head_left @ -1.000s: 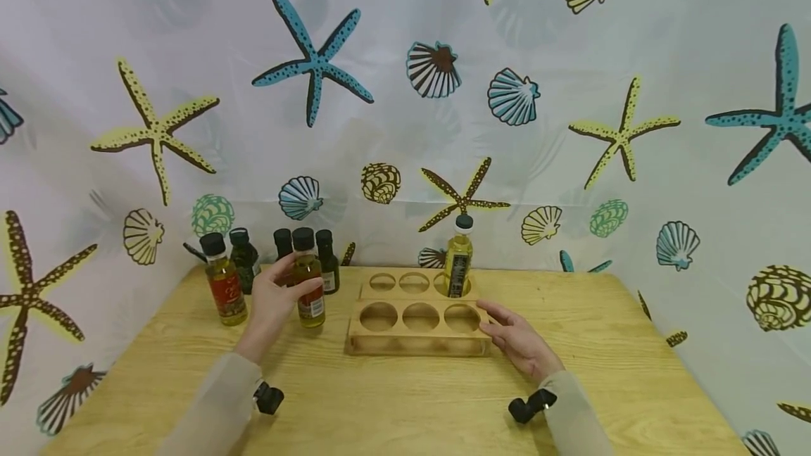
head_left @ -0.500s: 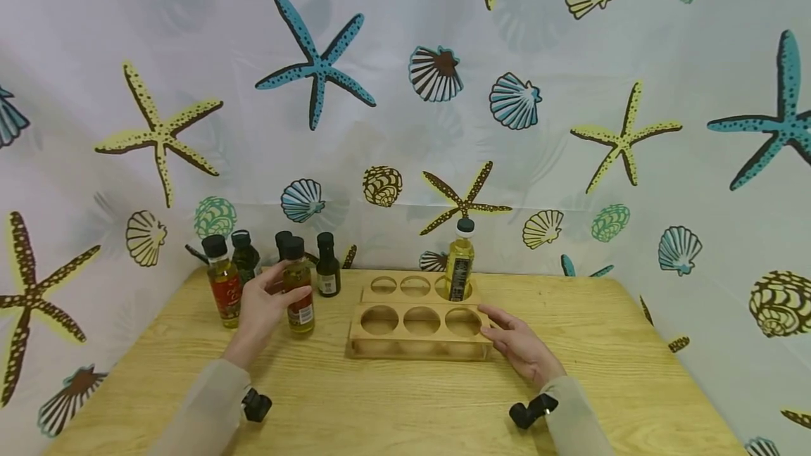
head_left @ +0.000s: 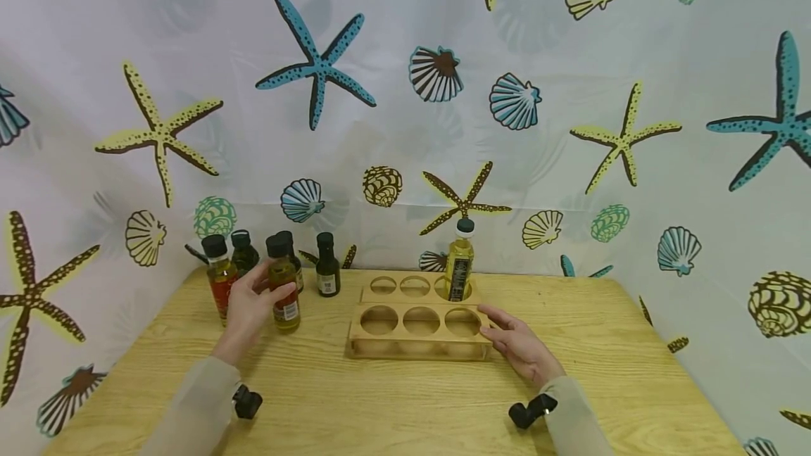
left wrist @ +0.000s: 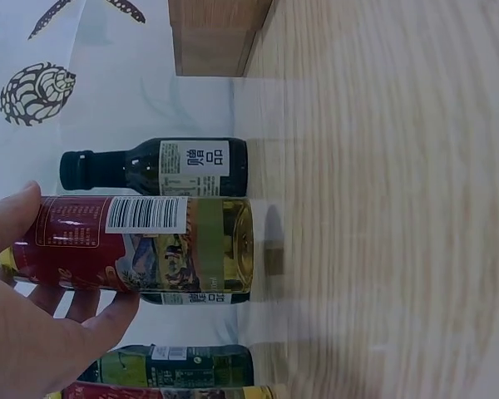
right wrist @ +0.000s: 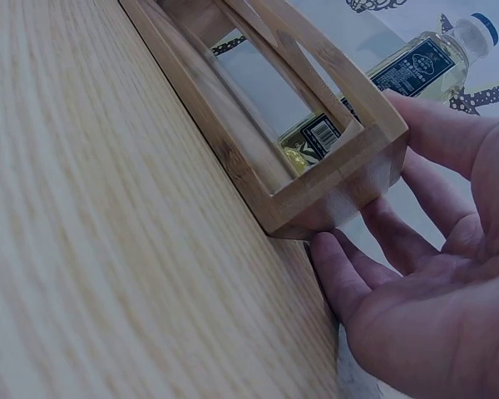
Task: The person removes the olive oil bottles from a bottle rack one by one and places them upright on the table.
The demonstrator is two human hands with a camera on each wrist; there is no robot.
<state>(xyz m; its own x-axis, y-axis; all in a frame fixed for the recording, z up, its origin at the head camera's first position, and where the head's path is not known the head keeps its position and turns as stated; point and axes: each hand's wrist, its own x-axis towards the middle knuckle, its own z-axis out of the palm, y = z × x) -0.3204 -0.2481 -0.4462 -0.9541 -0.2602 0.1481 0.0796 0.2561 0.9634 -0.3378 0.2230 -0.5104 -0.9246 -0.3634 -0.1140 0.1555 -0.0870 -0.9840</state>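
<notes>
In the head view, my left hand [head_left: 243, 305] holds an oil bottle [head_left: 283, 290] with a red label and black cap, upright at the table's left. The left wrist view shows thumb and fingers round this oil bottle [left wrist: 150, 241]; whether its base touches the table I cannot tell. My right hand [head_left: 522, 350] touches the right end of a two-tier wooden bottle rack [head_left: 418, 347] with round holes. In the right wrist view its fingertips rest against the rack's end [right wrist: 341, 195]. A pale-yellow oil bottle [head_left: 459, 262] stands in the back right hole.
Left of the held bottle stand another red-labelled bottle [head_left: 222, 283] and a dark green bottle [head_left: 244, 252]. One small dark bottle [head_left: 327, 266] is between it and the rack; another [head_left: 293, 259] stands partly hidden behind it. A patterned curtain [head_left: 405, 139] hangs behind the table.
My left hand has moved left with the red-labelled oil bottle, uncovering more of the small dark bottle to its right. The right hand and rack keep their places.
</notes>
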